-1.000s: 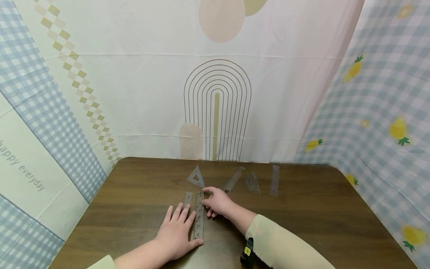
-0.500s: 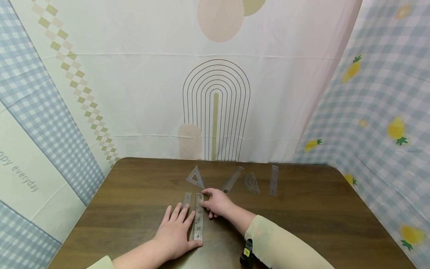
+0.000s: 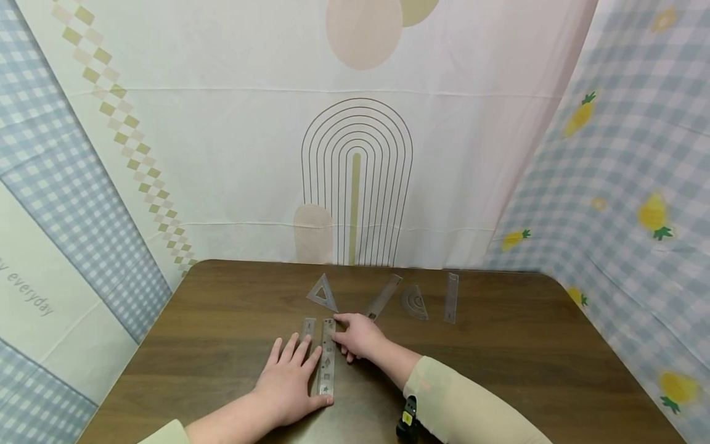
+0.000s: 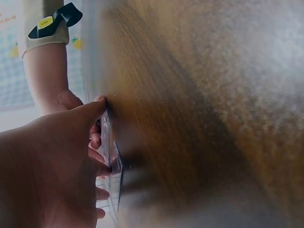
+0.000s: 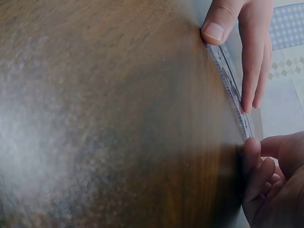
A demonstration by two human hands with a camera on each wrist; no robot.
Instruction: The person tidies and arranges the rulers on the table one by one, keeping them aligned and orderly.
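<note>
A clear ruler (image 3: 327, 364) with dark printed shapes lies lengthwise on the table, pointing away from me. My left hand (image 3: 285, 385) lies with spread fingers over a second clear ruler (image 3: 309, 327), which it partly hides. Its thumb reaches the near end of the printed ruler, and its index fingertip is at that ruler's left edge. My right hand (image 3: 360, 334) touches the far right corner with index finger and thumb, other fingers tucked beneath. In the right wrist view the ruler (image 5: 228, 80) runs between both hands, seen edge-on.
Beyond the hands lie a clear set square (image 3: 329, 296), a slanted ruler (image 3: 386, 295), a protractor (image 3: 420, 306) and another ruler (image 3: 452, 299). The brown table (image 3: 516, 345) ends at a curtain (image 3: 249, 166) behind.
My right index fingertip has come very slightly nearer at the ruler's far end. The head view has shifted a little; the left hand keeps its place on the rulers.
</note>
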